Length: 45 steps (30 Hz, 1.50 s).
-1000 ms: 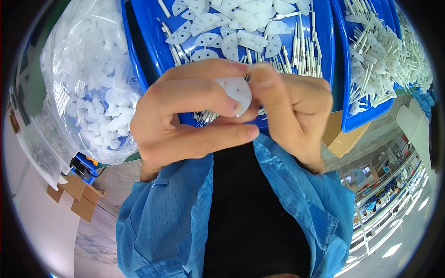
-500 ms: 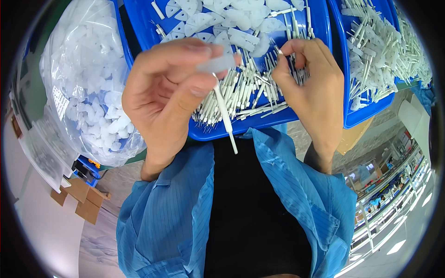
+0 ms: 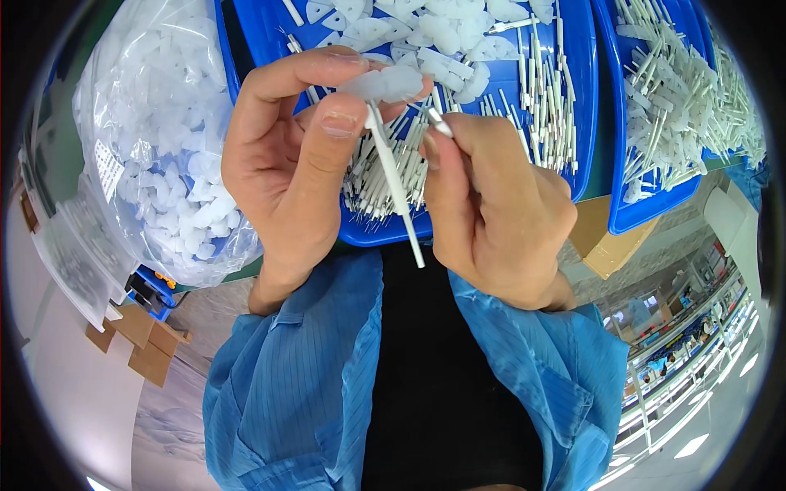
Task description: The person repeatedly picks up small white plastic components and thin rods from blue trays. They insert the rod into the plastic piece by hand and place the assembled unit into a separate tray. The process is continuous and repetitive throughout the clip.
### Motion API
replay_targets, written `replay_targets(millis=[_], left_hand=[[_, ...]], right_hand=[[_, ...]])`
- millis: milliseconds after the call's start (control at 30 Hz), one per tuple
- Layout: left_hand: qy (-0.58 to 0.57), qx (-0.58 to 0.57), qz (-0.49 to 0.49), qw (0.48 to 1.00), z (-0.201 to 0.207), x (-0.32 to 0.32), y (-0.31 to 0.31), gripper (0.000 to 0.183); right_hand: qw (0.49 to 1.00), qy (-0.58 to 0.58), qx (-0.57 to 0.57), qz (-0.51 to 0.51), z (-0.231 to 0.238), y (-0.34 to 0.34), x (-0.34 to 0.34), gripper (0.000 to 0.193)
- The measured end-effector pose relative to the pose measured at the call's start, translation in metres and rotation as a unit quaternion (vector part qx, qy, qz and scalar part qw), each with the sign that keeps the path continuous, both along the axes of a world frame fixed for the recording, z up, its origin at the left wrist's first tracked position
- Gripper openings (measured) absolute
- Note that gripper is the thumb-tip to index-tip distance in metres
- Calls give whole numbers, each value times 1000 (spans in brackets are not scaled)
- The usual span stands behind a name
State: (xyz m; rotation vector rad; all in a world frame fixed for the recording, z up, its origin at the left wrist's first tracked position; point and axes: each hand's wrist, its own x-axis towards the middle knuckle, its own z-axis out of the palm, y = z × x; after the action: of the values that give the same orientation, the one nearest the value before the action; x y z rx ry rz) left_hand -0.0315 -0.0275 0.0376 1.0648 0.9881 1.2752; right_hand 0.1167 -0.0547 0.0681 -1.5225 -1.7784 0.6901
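Note:
Between the thumb and fingers of my left hand (image 3: pixel 282 159) is a translucent white plastic piece (image 3: pixel 383 83) with a rounded edge. A thin white rod (image 3: pixel 393 176), thicker along its middle, hangs down at a slant from that piece. My right hand (image 3: pixel 499 196) pinches a second white rod (image 3: pixel 440 123), mostly hidden by the fingers; its thin wire tip points at the plastic piece, close to its lower right edge. Whether the tip touches it I cannot tell. Behind both hands, a blue tray (image 3: pixel 585 106) holds many similar white rods (image 3: pixel 389 192) and flat translucent pieces (image 3: pixel 446 24).
A clear plastic bag (image 3: pixel 151 106) full of translucent pieces lies at the left. To the right, another blue tray (image 3: pixel 655 209) is heaped with rods and pieces joined together. Cardboard boxes (image 3: pixel 610 245) stand lower down, beyond the table.
My right hand has come from the rods in the tray leftward and nearer, bringing a rod up to the plastic piece. My left hand keeps its hold, nearly in place.

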Motion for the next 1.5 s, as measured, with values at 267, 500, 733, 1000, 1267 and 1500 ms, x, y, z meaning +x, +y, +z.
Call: replay_targets(millis=[267,500,733,1000,1267,1500], left_hand=[[-1,14,-24,1000,-1,-5,1,31],[-21,83,-46,995,-5,-3,2,22],[63,163,-44,984,-5,-3,5,23],[78,171,-51,981,-5,-6,4,26],[63,128,-64,988,3,-16,2,40],[137,222,-82,962,7,-20,7,31]], right_hand=[[1000,-9,6,15,2,-2,-3,8],[990,78,-111,27,14,1,2,3],[986,91,-142,19,20,0,4,2],[986,70,-143,47,27,3,13,2],[959,227,-151,77,10,8,13,12],[989,102,81,66,-13,4,4,19]])
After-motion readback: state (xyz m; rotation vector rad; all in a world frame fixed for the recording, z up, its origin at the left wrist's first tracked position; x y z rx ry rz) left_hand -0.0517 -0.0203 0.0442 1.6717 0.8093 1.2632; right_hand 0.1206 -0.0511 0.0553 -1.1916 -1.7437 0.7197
